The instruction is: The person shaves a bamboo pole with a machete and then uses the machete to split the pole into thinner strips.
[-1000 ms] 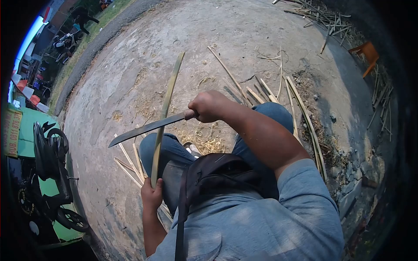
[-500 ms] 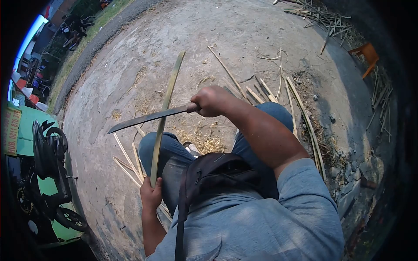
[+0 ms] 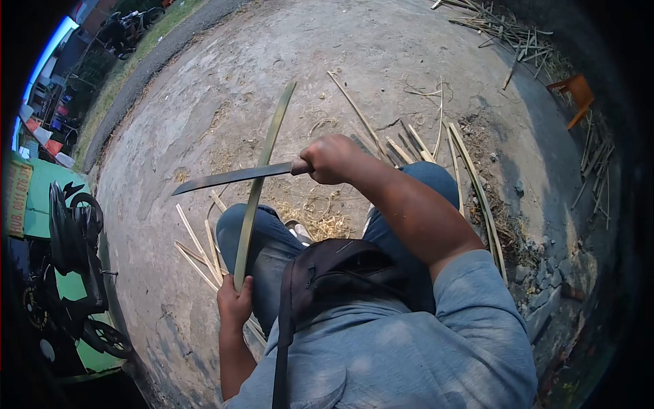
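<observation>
My left hand [image 3: 235, 300] is closed round the near end of a long greenish bamboo strip [image 3: 271, 136], which slants up and away past my left knee. In my right hand [image 3: 334, 159] is the wooden handle of a machete [image 3: 228, 178], its long dark blade pointing left. The blade crosses over the strip about midway along it, at a steep angle. Pale shavings [image 3: 323, 221] lie on the ground between my knees, by my shoes. A black bag [image 3: 340, 273] rests against my front.
Split bamboo strips [image 3: 480, 184] lie on the concrete to my right, with more strips [image 3: 197, 242] by my left knee. Rubble [image 3: 545, 279] is at the right. A stick pile [image 3: 507, 31] and an orange chair [image 3: 575, 95] stand farther off. A motorcycle [image 3: 82, 259] is at the left.
The machete's blade tip has swung slightly up and to the right, so the blade lies a bit more level across the strip. The strip's far end has shifted slightly right.
</observation>
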`<state>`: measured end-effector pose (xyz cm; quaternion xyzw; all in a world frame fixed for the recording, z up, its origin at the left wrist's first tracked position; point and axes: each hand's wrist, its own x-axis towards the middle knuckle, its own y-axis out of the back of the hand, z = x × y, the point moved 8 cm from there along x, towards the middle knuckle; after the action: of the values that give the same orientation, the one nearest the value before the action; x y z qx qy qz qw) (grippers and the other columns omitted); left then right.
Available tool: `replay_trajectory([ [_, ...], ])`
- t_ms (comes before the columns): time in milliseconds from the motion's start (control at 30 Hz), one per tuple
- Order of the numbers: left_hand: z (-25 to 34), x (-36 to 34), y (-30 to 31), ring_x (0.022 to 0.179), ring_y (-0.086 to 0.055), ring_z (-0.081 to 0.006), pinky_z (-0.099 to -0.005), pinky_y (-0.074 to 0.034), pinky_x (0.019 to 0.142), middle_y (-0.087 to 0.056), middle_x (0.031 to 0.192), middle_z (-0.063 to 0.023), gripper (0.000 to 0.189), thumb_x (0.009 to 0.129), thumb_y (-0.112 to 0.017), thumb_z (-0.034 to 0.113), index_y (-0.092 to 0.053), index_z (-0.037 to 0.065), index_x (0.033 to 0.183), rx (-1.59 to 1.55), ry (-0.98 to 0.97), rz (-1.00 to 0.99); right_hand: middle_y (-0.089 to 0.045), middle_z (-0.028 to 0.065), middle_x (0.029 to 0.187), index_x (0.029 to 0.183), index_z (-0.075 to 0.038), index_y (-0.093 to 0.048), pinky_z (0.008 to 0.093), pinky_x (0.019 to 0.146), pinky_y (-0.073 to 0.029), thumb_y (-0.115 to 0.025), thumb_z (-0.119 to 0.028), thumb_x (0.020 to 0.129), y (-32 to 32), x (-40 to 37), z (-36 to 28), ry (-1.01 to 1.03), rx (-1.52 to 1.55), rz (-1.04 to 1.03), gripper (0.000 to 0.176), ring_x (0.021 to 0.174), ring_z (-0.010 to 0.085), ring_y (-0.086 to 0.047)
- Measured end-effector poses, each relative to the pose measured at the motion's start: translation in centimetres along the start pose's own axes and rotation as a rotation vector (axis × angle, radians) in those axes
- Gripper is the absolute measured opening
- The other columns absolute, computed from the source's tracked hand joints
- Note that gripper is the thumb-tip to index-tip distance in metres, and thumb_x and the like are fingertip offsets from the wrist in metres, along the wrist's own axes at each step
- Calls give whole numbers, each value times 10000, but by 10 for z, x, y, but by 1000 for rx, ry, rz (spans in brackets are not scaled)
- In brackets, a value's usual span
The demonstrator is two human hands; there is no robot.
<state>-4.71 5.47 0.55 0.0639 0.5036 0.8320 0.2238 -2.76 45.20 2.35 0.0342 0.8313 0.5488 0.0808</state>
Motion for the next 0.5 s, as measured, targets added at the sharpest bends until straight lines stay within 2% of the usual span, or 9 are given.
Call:
replay_trajectory([
  [67,2,1,-1,752,-691,-424,-472,-522,684,-670,785,-242,533,973,-724,501,-617,-22,956,-17,-7,-3,-767,93,1012,1046,-226,-785,447,858,-589,-698,-210,845,-2,-6,-9,55,-4,-22,219,1002,298,-743],
  [167,-1,1,-2,746,-689,-425,-473,-522,684,-668,779,-242,535,972,-726,499,-610,-23,947,-51,-19,4,-750,97,888,974,-206,-763,470,783,-579,-738,-241,809,-6,-16,-27,147,-32,22,171,899,320,-743],
  [200,0,1,-3,747,-690,-427,-474,-522,683,-668,779,-243,537,972,-725,499,-607,-24,944,-52,-20,1,-766,87,1033,1049,-229,-788,430,861,-581,-691,-213,845,-1,-18,-33,110,-80,-95,226,1026,290,-743],
  [300,1,0,-1,754,-692,-435,-474,-522,681,-668,779,-248,544,973,-723,503,-601,-26,938,-30,1,-3,-767,86,1039,1049,-229,-787,442,865,-585,-689,-219,847,-5,-8,-21,99,-71,-103,225,1025,292,-742],
  [400,0,0,0,765,-697,-442,-475,-522,681,-671,784,-253,550,972,-721,510,-597,-25,934,-7,8,1,-767,84,1036,1036,-214,-788,452,869,-589,-693,-226,845,-1,-3,-3,-22,7,-82,213,1022,292,-741],
  [500,-3,1,-1,770,-697,-446,-478,-522,681,-673,788,-253,555,971,-719,518,-601,-23,938,-8,3,-9,-766,86,1021,1016,-204,-788,458,872,-593,-695,-231,844,-1,-4,-4,0,-3,-34,197,1013,295,-742],
])
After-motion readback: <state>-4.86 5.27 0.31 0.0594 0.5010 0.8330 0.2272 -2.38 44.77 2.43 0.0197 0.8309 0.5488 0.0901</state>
